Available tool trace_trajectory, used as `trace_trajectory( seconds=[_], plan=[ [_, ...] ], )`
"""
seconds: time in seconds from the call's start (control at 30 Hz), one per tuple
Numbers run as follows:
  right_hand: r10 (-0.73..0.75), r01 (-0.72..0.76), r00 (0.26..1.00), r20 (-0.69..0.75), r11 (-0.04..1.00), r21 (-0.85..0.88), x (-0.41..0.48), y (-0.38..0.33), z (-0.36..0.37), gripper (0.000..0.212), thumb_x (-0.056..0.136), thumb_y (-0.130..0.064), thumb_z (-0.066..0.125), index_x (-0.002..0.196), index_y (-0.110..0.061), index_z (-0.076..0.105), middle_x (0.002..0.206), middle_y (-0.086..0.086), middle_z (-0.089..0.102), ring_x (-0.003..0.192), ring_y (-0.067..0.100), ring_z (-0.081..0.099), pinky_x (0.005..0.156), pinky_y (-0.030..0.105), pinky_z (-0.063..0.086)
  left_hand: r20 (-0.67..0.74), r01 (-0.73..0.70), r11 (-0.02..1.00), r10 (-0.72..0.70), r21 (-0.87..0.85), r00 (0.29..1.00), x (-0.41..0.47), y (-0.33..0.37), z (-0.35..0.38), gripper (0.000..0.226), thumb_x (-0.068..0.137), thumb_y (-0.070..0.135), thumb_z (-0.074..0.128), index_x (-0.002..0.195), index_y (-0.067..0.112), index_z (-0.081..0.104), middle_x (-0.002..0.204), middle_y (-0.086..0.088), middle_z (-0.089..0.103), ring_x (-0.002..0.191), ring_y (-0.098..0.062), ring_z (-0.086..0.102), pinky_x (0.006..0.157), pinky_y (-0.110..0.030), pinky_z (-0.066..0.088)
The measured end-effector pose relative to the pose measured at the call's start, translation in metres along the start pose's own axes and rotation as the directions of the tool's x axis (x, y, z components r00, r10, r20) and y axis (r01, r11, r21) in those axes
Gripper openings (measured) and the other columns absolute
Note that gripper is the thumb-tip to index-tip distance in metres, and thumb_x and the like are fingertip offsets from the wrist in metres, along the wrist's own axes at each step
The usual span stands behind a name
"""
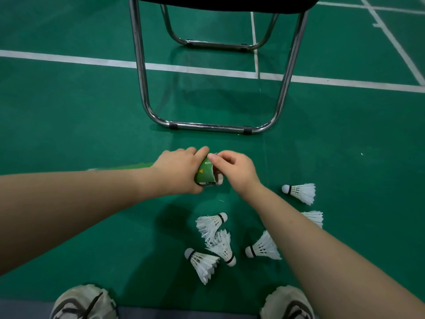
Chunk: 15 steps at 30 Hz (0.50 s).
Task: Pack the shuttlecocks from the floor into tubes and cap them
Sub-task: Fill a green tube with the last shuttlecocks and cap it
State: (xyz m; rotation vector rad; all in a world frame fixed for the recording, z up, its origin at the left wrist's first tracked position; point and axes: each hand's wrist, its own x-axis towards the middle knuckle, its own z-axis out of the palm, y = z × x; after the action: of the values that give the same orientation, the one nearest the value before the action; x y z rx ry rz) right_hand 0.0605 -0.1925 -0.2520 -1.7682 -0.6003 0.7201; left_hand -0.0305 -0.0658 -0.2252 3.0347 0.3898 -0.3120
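Green tube (205,172); white shuttlecocks (300,192).

Floor: smooth green sports floor (69,116), a bit shiny.
Lines: straight white painted lines (69,59) cross it.
Chair: bent shiny metal tube legs (141,77) and a black seat (218,0); it stands over one line.
Light: soft, with a dark shadow (220,100) under the chair.

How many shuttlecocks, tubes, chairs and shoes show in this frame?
Shuttlecocks on the floor: 6
Tube: 1
Chair: 1
Shoes: 2
Total: 10
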Motion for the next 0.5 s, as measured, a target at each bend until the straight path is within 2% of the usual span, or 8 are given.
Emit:
trace_trajectory(
  seconds=[0.1,0.17,0.27,0.3,0.37,0.43,0.5],
  plan=[
    [0.077,-0.064,0.983,-0.165,0.995,0.081,-0.01,0.006,0.016,0.027,0.088,-0.023,0.06,0.061,-0.018,0.058,0.061,-0.003,0.057,0.063,0.012,0.052,0.065,0.029,0.045,0.026,-0.006,1.0,0.006,0.022,1.0,-0.011,-0.004,0.003,0.075,0.07,0.051,0.065,0.13,0.023,0.03,0.11,-0.001,0.052,0.098,-0.024,0.056,0.074,-0.036,0.045],
    [0.109,-0.114,0.971,-0.214,0.993,-0.013,-0.019,0.014,0.028,0.028,0.089,-0.022,0.056,0.062,-0.016,0.055,0.061,-0.002,0.053,0.06,0.012,0.046,0.059,0.029,0.039,0.068,0.005,1.0,-0.007,0.023,0.998,-0.022,-0.012,0.008,0.072,0.07,0.052,0.065,0.127,0.023,0.031,0.108,-0.001,0.053,0.096,-0.024,0.056,0.073,-0.035,0.046],
    [0.078,-0.1,0.993,-0.088,0.955,-0.279,-0.035,0.029,0.044,0.021,0.092,-0.028,0.048,0.076,-0.016,0.056,0.068,-0.002,0.056,0.062,0.015,0.048,0.059,0.031,0.039,0.129,0.047,0.999,-0.05,0.025,0.99,-0.04,-0.024,0.016,0.07,0.069,0.053,0.065,0.124,0.022,0.033,0.108,0.0,0.054,0.092,-0.024,0.057,0.068,-0.033,0.047],
    [0.053,-0.049,0.999,-0.003,0.904,-0.425,-0.039,0.035,0.048,0.018,0.093,-0.029,0.045,0.085,-0.018,0.057,0.076,-0.002,0.059,0.07,0.018,0.053,0.065,0.033,0.041,0.147,0.069,0.997,-0.071,0.024,0.987,-0.045,-0.028,0.018,0.07,0.069,0.052,0.065,0.123,0.022,0.033,0.107,0.0,0.055,0.091,-0.024,0.058,0.066,-0.032,0.047],
    [-0.002,0.153,0.978,0.21,0.696,-0.702,-0.045,0.048,0.054,0.021,0.093,-0.028,0.043,0.108,-0.02,0.055,0.101,0.0,0.06,0.095,0.022,0.054,0.083,0.036,0.039,0.178,0.107,0.994,-0.108,0.017,0.978,-0.053,-0.035,0.02,0.071,0.068,0.051,0.066,0.123,0.02,0.034,0.106,-0.001,0.055,0.089,-0.024,0.059,0.064,-0.032,0.047],
    [0.049,0.295,0.93,0.364,0.493,-0.819,-0.049,0.06,0.06,0.038,0.091,-0.03,0.046,0.129,-0.025,0.046,0.13,0.002,0.048,0.122,0.026,0.041,0.097,0.038,0.03,0.198,0.129,0.992,-0.128,0.008,0.972,-0.057,-0.04,0.021,0.071,0.068,0.051,0.066,0.122,0.018,0.035,0.105,-0.002,0.056,0.087,-0.025,0.059,0.062,-0.033,0.049],
    [0.152,0.35,0.885,0.441,0.407,-0.844,-0.053,0.068,0.064,0.051,0.09,-0.035,0.05,0.139,-0.034,0.035,0.151,0.003,0.026,0.139,0.029,0.019,0.109,0.047,0.02,0.2,0.137,0.991,-0.135,0.003,0.97,-0.06,-0.042,0.021,0.072,0.068,0.051,0.067,0.122,0.016,0.035,0.103,-0.003,0.056,0.086,-0.026,0.059,0.062,-0.034,0.05]
  ],
)
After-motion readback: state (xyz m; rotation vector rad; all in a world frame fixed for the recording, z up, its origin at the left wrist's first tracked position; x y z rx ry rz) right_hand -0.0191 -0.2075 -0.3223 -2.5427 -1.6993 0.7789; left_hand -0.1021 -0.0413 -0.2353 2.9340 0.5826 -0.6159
